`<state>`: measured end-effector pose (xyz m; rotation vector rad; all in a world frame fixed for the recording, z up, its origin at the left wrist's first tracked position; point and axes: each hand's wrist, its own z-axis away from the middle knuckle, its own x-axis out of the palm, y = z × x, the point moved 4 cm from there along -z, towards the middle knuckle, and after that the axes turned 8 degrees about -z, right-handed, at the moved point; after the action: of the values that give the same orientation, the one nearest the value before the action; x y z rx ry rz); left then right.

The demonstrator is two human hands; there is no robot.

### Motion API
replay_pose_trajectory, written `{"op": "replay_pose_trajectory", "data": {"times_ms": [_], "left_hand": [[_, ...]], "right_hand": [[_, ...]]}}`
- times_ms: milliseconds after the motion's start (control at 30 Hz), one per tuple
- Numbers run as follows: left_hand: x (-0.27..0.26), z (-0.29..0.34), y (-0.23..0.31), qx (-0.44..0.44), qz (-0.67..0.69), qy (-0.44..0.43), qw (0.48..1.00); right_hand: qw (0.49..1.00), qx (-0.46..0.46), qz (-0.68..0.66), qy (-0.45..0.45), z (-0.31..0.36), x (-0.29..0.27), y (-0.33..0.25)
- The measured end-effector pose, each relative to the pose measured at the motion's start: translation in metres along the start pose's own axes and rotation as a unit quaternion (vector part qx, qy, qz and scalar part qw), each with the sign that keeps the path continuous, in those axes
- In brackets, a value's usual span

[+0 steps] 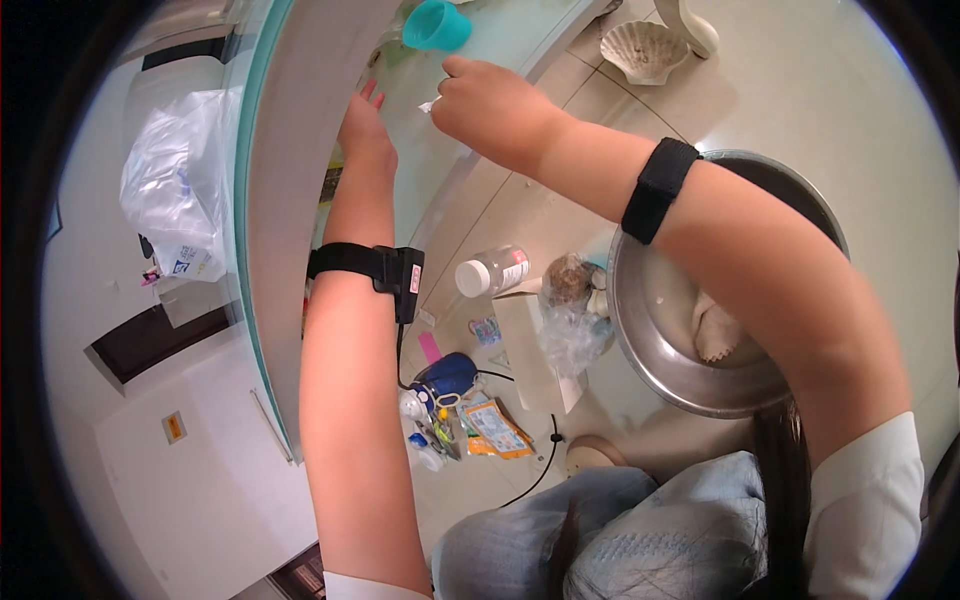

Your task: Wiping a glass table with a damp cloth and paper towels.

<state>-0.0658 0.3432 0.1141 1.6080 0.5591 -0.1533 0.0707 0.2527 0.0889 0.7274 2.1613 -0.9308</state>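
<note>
My left hand reaches over the pale glass shelf, close under its raised side. Two fingertips stretch out apart, and the rest of that hand is hidden; I see nothing held in it. To its right, my right hand is closed in a fist above the shelf. A small white scrap, perhaps tissue, pokes out from its fingers. Just beyond the fist stands a turquoise plastic cup. Black straps circle both forearms, and the left one carries a small black box with a cable.
A steel basin with a pale cloth-like item stands below my right forearm. On the tiled floor lie a clear jar, an open white box, plastic bags and packets. A shell-shaped dish is at the far right.
</note>
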Motion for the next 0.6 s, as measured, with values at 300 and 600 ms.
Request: {"op": "replay_pose_trajectory", "data": {"times_ms": [300,600], "left_hand": [[0.011,0.041,0.005,0.043,-0.047,-0.217,0.974],[0.010,0.064,0.013,0.252,-0.316,-0.175,0.898]], "right_hand": [[0.996,0.043,0.000,0.084,-0.007,0.001,0.007],[0.993,0.032,0.005,0.111,-0.003,-0.009,0.041]]}}
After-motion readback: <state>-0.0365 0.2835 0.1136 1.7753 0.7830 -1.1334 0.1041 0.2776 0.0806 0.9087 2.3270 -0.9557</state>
